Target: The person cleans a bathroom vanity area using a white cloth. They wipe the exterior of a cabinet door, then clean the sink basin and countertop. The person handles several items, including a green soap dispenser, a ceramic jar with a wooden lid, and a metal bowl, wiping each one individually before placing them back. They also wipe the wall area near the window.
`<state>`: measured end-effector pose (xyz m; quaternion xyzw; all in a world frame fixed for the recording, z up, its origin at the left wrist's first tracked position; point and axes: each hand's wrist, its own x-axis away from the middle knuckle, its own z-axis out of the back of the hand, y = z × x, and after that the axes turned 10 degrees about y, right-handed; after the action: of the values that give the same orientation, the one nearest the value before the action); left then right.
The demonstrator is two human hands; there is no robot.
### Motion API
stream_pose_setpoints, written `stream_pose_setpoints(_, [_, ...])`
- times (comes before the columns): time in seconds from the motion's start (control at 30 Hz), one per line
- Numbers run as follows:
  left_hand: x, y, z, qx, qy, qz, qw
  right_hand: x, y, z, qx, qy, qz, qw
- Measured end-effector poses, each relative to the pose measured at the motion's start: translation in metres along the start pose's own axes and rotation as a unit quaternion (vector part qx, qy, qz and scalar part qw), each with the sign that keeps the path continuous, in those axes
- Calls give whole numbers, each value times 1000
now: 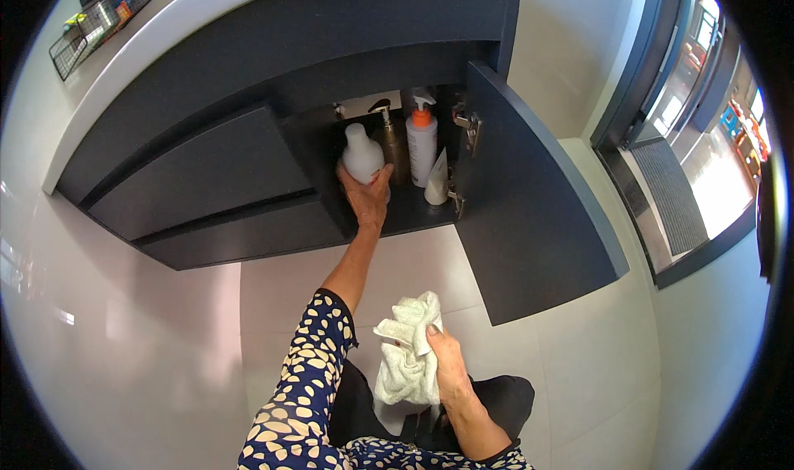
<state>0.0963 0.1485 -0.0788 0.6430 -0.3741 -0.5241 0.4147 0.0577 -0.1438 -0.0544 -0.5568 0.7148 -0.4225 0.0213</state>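
Inside the open cabinet, my left hand is wrapped round the lower part of a white bottle, which stands upright or nearly so. Whether its base touches the cabinet floor is hidden by the hand. Close to my body, my right hand grips a bunched pale towel, thumb on top. Right of the white bottle stand a brown pump bottle with a black pump and a white bottle with an orange collar. A pale tube stands on its cap beside them, near the hinges.
The dark cabinet door hangs open to the right, its edge reaching out over the tiled floor. Closed drawers lie left of the opening. A wire basket is on the far left wall. A doorway with a grey mat is at right.
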Motion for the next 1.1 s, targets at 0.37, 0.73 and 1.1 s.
stream_pose_setpoints(0.37, [-20, -49, -1, -12, 5, -30, 999, 4, 9, 5, 276, -10, 59, 959])
stream_pose_setpoints(0.73, [148, 159, 45, 98, -234, -320, 913, 52, -25, 43, 769, -62, 143, 620])
stream_pose_setpoints(1.1, [192, 188, 22, 102, -251, -266, 925, 139, -179, 43, 290, 195, 629, 694])
